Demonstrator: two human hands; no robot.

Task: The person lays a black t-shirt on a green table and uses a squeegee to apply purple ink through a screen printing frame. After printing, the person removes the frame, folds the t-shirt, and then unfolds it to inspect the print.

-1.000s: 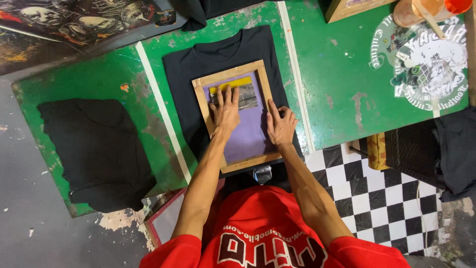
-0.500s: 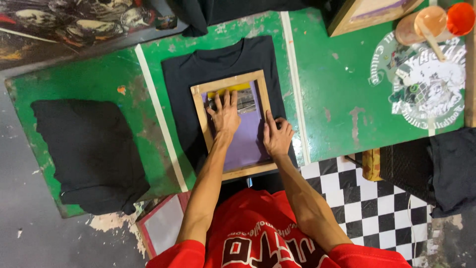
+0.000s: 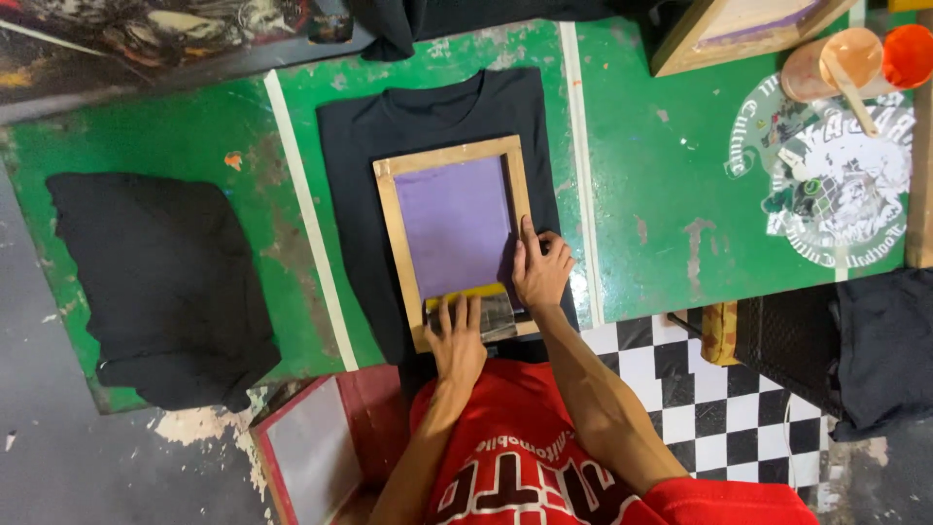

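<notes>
Head view, looking straight down: a wooden printing frame (image 3: 455,238) with a purple mesh lies flat on the chest of a black T-shirt (image 3: 437,117), which is spread on a green, paint-worn table (image 3: 661,185); the left hand (image 3: 455,340) presses a squeegee (image 3: 476,313) at the near end of the mesh, fingers spread flat on top of it rather than curled round it, with a strip of yellow ink just above the blade; the right hand (image 3: 540,272) lies open and flat on the frame's right rail, steadying it, gripping nothing. Judging from the blade sitting at the near edge and the mesh above it looking mostly bare, the pull across the screen seems at or near its end; the frame is not yet lifted, so the print beneath cannot be seen. A second black garment (image 3: 160,282) lies folded on the left of the table, apart from the frame; whether it is printed cannot be told. At the right of the table there is a round white-and-black printed emblem (image 3: 836,185) with lettering around its rim; above it stand an orange-brown cup (image 3: 826,68) with a stick in it and a bright orange cup (image 3: 909,53); another wooden frame (image 3: 739,29) rests at the top edge.
</notes>
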